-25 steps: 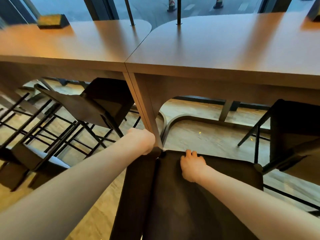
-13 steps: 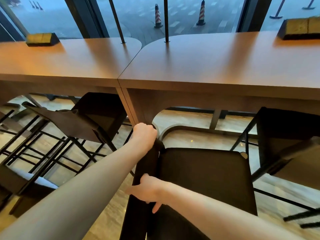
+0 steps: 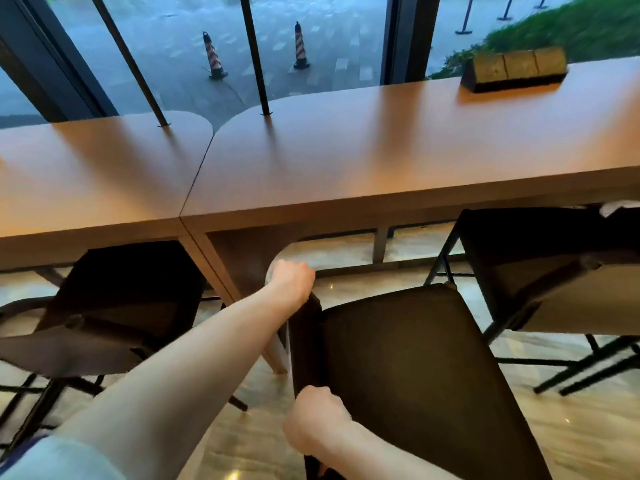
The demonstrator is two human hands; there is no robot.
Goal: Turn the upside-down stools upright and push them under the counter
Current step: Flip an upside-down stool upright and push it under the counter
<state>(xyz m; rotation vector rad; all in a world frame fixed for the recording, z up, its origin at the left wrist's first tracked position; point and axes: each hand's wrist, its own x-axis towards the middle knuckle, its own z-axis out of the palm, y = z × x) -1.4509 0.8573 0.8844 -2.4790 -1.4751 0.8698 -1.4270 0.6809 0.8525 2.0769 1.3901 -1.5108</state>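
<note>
A dark stool (image 3: 408, 368) stands in front of me, its flat black seat facing up and its far edge near the wooden counter (image 3: 346, 174). My left hand (image 3: 292, 284) is closed around the seat's far left corner. My right hand (image 3: 317, 424) grips the seat's left edge nearer to me. The stool's legs are hidden under the seat. The far corner lies beside the counter's slanted support panel (image 3: 242, 265).
Another dark stool (image 3: 114, 299) sits partly under the counter at left, and a third (image 3: 540, 268) at right. A wooden block holder (image 3: 516, 69) rests on the counter's far right. Black poles and window glass stand behind the counter. Tiled floor lies below.
My right hand slid from the seat top to its left edge and closed on it. The view has lifted and the stool sits closer to the counter.
</note>
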